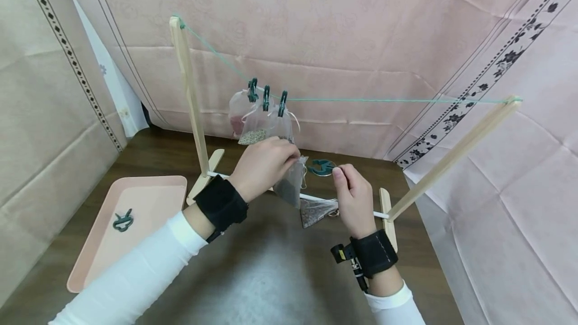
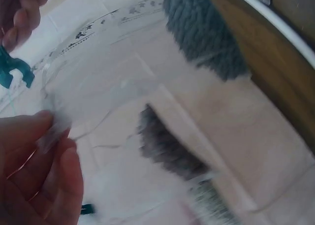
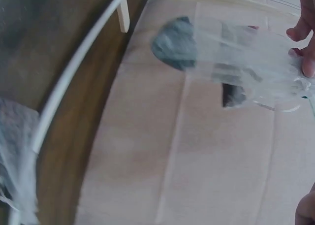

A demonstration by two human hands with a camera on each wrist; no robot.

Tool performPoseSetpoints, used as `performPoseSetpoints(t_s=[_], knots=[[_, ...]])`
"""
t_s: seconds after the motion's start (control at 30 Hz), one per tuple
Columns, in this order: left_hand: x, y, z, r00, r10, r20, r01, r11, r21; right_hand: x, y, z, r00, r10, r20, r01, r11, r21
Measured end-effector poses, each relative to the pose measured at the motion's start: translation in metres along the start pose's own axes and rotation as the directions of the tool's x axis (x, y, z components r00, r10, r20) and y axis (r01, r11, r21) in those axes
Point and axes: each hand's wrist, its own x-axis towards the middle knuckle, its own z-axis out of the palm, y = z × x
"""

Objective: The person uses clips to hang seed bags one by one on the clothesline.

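Note:
My left hand [image 1: 266, 167] pinches the gathered top of a sheer drawstring sachet [image 1: 290, 184] with grey-blue filling, which hangs below the fingers. In the left wrist view, thumb and fingertips hold the sheer fabric. To its right, my right hand [image 1: 354, 199] pinches a dark green clip [image 1: 321, 167] between thumb and finger; the left wrist view shows the clip's jaws [image 2: 17, 72] apart. Behind my left hand, three sachets hang from a green line [image 1: 361, 99] by green clips [image 1: 266, 98]. Their fillings include pink petals [image 1: 237, 125] and pale green bits [image 1: 253, 137]; the third is partly hidden.
Wooden posts [image 1: 191, 99] with feet hold the line, and a white rod [image 1: 311, 197] joins them low down. Another sachet [image 1: 316, 212] lies by the rod. At left, a pink tray [image 1: 153, 184] holds a green clip [image 1: 123, 220]. Patterned cloth [image 1: 338, 29] hangs behind.

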Motion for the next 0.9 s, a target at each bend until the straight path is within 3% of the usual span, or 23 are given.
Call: performPoseSetpoints(t_s=[0.27, 0.57, 0.77, 0.9], knots=[[0.020, 0.011, -0.024, 0.997, 0.066, 0.048, -0.070, 0.993, 0.096, 0.023, -0.007, -0.008, 0.983, -0.184, 0.011, 0.184, 0.975, -0.124], [0.037, 0.008, -0.047, 0.983, 0.178, -0.037, -0.168, 0.967, 0.190, 0.051, -0.023, -0.019, 0.952, -0.304, 0.042, 0.305, 0.925, -0.225], [0.049, 0.007, -0.053, 0.970, 0.240, -0.043, -0.226, 0.951, 0.211, 0.066, -0.031, -0.028, 0.936, -0.347, 0.050, 0.347, 0.892, -0.289], [0.055, 0.006, -0.057, 0.967, 0.248, -0.055, -0.228, 0.942, 0.245, 0.078, -0.037, -0.030, 0.911, -0.403, 0.082, 0.407, 0.851, -0.331]])
